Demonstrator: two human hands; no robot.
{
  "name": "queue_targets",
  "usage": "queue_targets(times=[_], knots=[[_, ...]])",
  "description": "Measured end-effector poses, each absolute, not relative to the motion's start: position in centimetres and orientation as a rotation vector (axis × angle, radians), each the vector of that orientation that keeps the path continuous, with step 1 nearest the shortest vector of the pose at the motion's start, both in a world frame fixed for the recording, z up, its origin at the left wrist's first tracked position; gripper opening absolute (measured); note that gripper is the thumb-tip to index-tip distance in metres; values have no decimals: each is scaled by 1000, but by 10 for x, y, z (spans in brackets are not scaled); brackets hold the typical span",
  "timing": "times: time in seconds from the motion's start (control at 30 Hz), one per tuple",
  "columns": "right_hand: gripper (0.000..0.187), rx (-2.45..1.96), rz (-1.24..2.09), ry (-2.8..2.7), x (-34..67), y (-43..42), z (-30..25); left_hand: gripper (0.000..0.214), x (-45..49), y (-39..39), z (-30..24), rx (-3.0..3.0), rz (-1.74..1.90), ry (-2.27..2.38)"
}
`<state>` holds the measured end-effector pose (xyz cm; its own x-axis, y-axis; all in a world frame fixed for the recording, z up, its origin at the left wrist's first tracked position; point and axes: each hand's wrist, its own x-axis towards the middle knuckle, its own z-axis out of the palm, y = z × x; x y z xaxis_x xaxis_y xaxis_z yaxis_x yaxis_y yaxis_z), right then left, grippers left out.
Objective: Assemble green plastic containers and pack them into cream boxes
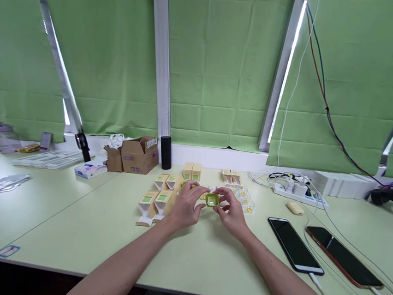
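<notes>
Between both hands (187, 206) (234, 212), small glossy green case (212, 199), open-topped.

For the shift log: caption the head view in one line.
Left hand and right hand hold a small green case over the table beside small open cartons.

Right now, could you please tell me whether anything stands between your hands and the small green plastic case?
Nothing visible does: the left hand and the right hand both hold the small green plastic case at their fingertips.
</notes>
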<state>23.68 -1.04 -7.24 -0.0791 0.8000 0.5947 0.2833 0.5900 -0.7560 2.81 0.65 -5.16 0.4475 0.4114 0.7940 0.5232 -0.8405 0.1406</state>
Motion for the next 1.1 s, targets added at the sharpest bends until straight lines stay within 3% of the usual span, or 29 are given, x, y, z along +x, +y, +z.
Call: queue_targets(times=[0.33, 0.53, 0.7, 1.1], knots=[[45, -865, 575, -1622, 238, -11, -74, 39, 29, 6, -49, -2586, -1345, -834], [42, -847, 611, -1625, 238, -15, -70, 32, 32, 7, -52, -2595, -1501, -937], [50, -868, 614, -1628, 237, -16, -68, 24, 35, 11, -55, -2617, -1682, -1173], [49, -917, 598, -1617, 235, -10, -70, 28, 36, 15, -55, -2646, -1691, -1453]])
